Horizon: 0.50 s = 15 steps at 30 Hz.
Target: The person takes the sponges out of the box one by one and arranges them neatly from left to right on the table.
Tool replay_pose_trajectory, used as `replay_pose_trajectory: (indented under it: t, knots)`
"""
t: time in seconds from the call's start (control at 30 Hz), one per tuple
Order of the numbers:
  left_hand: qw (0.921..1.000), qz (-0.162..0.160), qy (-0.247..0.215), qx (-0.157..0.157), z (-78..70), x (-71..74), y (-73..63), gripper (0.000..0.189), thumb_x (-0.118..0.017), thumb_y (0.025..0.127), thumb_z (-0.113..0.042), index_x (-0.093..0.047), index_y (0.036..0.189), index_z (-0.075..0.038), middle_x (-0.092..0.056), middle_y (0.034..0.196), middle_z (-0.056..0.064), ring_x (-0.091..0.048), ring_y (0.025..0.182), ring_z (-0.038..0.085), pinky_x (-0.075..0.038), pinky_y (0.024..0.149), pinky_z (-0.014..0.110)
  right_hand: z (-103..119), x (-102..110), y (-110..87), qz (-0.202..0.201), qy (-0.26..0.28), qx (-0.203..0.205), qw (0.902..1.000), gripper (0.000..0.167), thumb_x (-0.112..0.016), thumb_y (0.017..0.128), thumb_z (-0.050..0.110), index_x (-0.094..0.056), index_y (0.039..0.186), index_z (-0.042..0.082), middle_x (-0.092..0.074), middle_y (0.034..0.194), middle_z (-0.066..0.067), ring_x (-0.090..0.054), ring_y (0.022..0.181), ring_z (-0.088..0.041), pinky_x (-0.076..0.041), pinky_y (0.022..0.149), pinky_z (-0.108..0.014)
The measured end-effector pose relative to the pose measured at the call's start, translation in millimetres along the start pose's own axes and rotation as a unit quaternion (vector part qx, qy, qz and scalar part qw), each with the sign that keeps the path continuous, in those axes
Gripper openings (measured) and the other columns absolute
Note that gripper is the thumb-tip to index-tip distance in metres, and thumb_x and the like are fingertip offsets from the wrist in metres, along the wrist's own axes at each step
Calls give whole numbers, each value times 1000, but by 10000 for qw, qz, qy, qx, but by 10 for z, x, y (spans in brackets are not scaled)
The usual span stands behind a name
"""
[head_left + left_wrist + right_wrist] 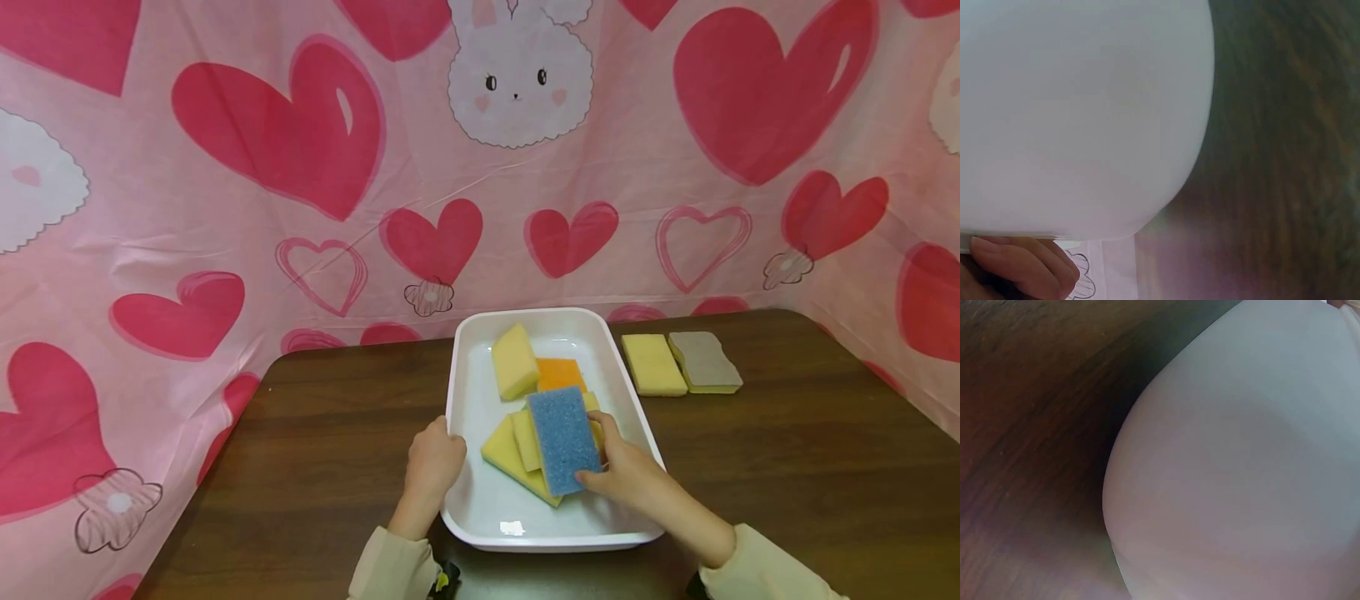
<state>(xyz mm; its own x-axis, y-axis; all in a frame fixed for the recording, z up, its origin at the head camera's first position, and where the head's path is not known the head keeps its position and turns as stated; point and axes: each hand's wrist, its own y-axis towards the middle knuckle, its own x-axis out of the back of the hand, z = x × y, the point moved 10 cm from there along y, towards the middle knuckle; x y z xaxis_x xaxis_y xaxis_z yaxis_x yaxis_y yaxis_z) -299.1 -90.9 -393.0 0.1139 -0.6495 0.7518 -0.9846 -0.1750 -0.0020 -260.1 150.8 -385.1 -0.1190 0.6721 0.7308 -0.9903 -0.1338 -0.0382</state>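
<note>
A white tray [480,521] stands on the table with several sponges in it. My left hand [437,457] grips its left rim; in the left wrist view the fingers [1029,262] curl at the rim of the tray [1085,125]. Over the tray's right side reaches my right hand [630,471], holding a blue sponge [562,440] by its right edge, thumb at the near corner. Beneath the blue sponge lie yellow sponges [504,454], partly covered. Farther back are an orange sponge [560,372] and a tilted yellow sponge [514,362]. The right wrist view shows the tray's outer wall [1229,462], no fingers.
Right of the tray, a yellow sponge [654,365] and a grey-topped sponge [703,361] lie side by side on the dark wooden table [787,467]. A pink cloth [517,179] with hearts and rabbits hangs behind the table and along its sides.
</note>
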Motion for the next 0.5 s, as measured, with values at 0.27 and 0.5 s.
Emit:
replay_pose_trajectory:
  t: [0.27, 0.5]
  knots:
    - [10000, 25, -16, 50, 5, -3, 1, 29, -48, 81, -7, -60, 103, 9, -66, 100, 30, -64, 83, 40, -52, 66, 49, 4, -3, 3, 26, -77, -21, 10000, 77, -76, 73, 14, -31, 134, 2, -62, 77, -10, -54, 69, -20, -42, 60, -32]
    - [10000, 33, -2, 78, 12, -8, 2, 30, -48, 82, -7, -60, 105, 8, -65, 102, 30, -64, 84, 40, -52, 66, 50, 9, -11, 6, 19, -23, 14, 10000, 77, -76, 72, 12, -31, 133, 1, -60, 76, -10, -53, 68, -20, -41, 60, -32]
